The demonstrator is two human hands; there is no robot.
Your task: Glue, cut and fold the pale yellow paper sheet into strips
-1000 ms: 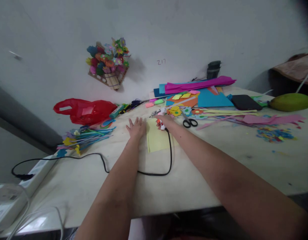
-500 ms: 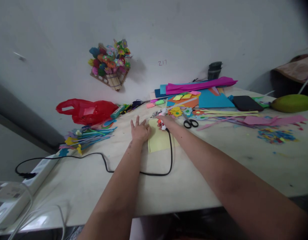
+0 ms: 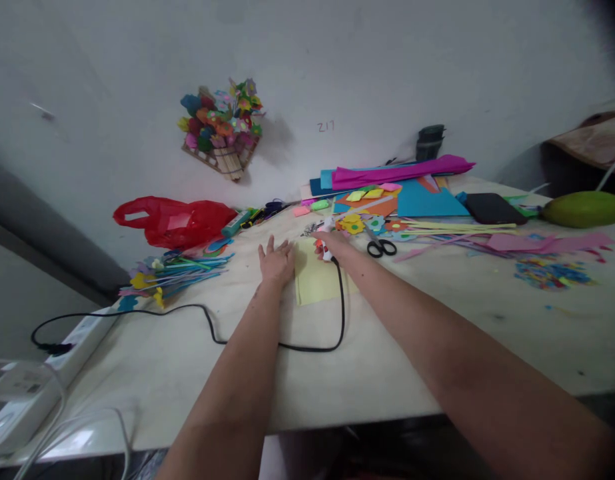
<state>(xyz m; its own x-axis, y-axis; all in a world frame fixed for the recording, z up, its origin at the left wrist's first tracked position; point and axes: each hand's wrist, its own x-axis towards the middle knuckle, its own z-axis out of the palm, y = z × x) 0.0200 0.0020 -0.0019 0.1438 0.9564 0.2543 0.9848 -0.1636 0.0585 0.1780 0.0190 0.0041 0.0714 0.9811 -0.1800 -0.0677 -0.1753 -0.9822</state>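
My right hand is wrapped round a white hot glue gun with an orange trigger, above the far part of a pale yellow sheet. The gun's black cord loops down toward me and then runs left. My left hand lies on the table just left of the sheet, its fingers spread and nothing in them. Some small grey metal-looking bits show past the gun, too small to make out. Black-handled scissors lie to the right of my right hand.
At the left are a red plastic bag, a bunch of paper flowers and a white power strip. Coloured sheets, a dark phone-like slab and small paper scraps lie at the right. A flower arrangement hangs on the wall.
My left hand has slid slightly left, off the edge of the yellow sheet. My right hand and the glue gun have stayed nearly in place.
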